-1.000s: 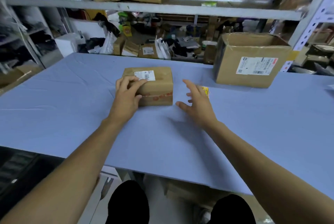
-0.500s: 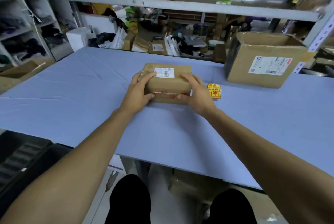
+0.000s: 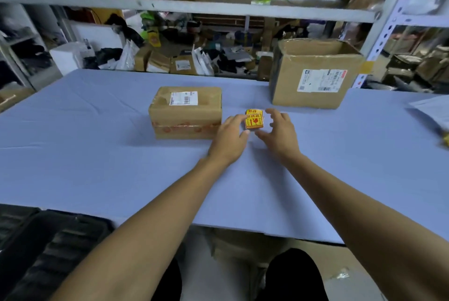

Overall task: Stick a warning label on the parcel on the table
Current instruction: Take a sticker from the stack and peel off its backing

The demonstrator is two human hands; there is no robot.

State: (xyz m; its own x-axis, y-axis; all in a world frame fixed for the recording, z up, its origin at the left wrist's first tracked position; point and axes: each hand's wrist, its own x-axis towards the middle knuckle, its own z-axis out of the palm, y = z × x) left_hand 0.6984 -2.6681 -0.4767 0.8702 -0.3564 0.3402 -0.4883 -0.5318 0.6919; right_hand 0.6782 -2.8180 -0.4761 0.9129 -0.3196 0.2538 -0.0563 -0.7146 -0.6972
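A small brown cardboard parcel [image 3: 185, 112] with a white shipping label on top and red-printed tape round its front lies on the blue table [image 3: 97, 155]. Just right of it sits a small stack of yellow and red warning labels [image 3: 254, 119]. My left hand [image 3: 230, 138] touches the stack's left edge with its fingertips. My right hand [image 3: 279, 130] curves round the stack's right side, fingers spread. Neither hand has the stack lifted off the table.
A larger open cardboard box [image 3: 313, 74] with a white label stands at the back right. White sheets [image 3: 432, 111] lie at the table's right edge. Cluttered metal shelving [image 3: 194, 6] runs behind the table. A black crate [image 3: 48, 247] sits below the front left.
Both hands have let go of the parcel and moved right to the stack of warning labels. The parcel now lies untouched.
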